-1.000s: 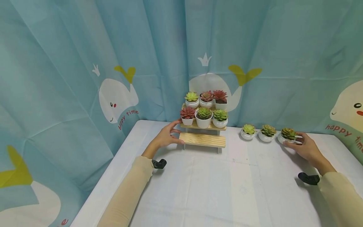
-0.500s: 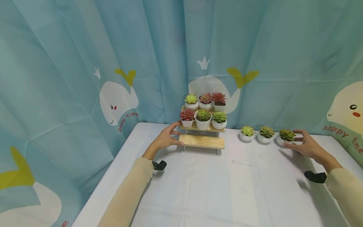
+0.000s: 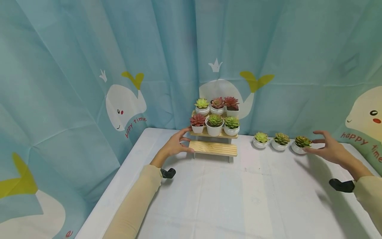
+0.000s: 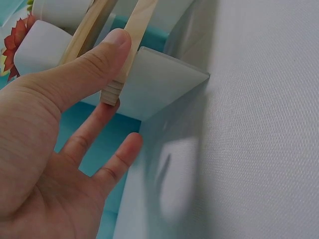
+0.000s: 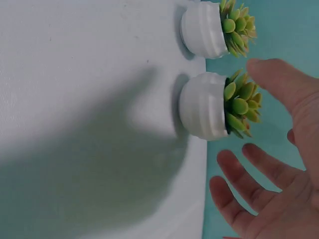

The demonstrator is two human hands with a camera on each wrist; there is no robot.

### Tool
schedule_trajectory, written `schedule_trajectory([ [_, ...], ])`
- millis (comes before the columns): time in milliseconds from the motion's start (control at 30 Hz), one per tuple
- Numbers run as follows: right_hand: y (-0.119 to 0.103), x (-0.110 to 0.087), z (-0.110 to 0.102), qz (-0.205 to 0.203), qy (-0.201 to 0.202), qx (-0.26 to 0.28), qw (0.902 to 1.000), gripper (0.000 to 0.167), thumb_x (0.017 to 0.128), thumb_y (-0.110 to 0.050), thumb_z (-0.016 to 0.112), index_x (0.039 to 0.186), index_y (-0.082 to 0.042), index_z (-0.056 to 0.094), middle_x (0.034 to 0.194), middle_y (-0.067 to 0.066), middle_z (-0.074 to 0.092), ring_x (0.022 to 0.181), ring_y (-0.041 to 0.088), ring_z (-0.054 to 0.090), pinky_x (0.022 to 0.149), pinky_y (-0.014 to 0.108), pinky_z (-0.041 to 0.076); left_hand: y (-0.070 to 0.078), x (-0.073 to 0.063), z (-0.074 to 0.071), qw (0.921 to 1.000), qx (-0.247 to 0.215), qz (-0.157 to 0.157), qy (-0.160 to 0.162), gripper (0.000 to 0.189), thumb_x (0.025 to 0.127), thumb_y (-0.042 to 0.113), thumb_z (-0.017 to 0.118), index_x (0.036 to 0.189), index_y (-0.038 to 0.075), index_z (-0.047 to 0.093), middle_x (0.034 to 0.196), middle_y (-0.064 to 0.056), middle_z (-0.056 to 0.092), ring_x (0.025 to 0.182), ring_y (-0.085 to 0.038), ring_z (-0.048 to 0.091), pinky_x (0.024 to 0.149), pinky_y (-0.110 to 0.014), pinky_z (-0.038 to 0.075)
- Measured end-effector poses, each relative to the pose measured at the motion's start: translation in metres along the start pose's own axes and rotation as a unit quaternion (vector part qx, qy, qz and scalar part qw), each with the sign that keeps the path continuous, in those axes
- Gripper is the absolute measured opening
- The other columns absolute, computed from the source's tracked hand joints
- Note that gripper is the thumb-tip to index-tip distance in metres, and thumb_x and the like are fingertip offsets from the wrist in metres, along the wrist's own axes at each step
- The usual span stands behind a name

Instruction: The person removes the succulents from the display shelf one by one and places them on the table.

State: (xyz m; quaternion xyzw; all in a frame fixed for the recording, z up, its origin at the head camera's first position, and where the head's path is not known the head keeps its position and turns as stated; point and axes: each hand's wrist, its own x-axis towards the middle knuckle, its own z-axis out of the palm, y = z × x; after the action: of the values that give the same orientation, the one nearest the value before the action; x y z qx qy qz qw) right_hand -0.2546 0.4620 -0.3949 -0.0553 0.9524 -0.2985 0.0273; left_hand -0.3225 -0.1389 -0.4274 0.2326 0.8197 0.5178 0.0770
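Easing away from the rightmost succulent (image 3: 300,146) standing at two o'clock, my right grip (image 3: 331,149) is hanging wide; at twelve, my left grip (image 3: 174,144) is pinching the tiered stand (image 3: 213,148) by its lowest step (image 4: 137,34), probably steadying it.

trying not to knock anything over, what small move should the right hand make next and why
I'd probably ease the right hand straight back from the rightmost plant: its pot stands upright on the table, the fingers are spread without gripping it, and the thumb is close to the leaves, so sideways motion might tip it.
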Motion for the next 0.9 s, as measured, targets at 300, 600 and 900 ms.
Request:
schedule_trajectory([
  [300, -0.013, -0.002, -0.012, -0.03, 0.038, 0.015, 0.9987, 0.086, 0.1, -0.024, 0.07, 0.154, 0.012, 0.013, 0.14, 0.049, 0.035, 0.115, 0.067, 0.049, 0.063, 0.023, 0.051, -0.001, 0.0, 0.0, 1.0, 0.003, -0.007, 0.003, 0.097, 0.08, 0.006, 0.089, 0.16, 0.012, 0.035, 0.168, -0.002, 0.028, 0.132, -0.031, 0.057, 0.098, -0.047, 0.055],
  [600, -0.036, -0.001, -0.028, -0.034, 0.069, 0.004, 0.997, 0.091, 0.097, -0.026, 0.074, 0.156, 0.009, 0.016, 0.14, 0.046, 0.039, 0.096, 0.035, 0.069, 0.063, 0.029, 0.054, -0.001, 0.001, 0.001, 0.9999, 0.006, -0.008, 0.004, 0.097, 0.08, 0.006, 0.09, 0.16, 0.012, 0.035, 0.167, -0.001, 0.03, 0.132, -0.03, 0.057, 0.097, -0.047, 0.055],
  [900, -0.052, -0.001, -0.034, -0.035, 0.07, 0.017, 0.9968, 0.094, 0.097, -0.03, 0.075, 0.159, 0.006, 0.013, 0.145, 0.045, 0.037, 0.1, 0.025, 0.069, 0.063, 0.025, 0.052, -0.001, 0.0, 0.0, 1.0, 0.0, -0.006, 0.003, 0.096, 0.08, 0.005, 0.089, 0.16, 0.012, 0.035, 0.168, -0.001, 0.028, 0.132, -0.031, 0.057, 0.098, -0.047, 0.054],
])
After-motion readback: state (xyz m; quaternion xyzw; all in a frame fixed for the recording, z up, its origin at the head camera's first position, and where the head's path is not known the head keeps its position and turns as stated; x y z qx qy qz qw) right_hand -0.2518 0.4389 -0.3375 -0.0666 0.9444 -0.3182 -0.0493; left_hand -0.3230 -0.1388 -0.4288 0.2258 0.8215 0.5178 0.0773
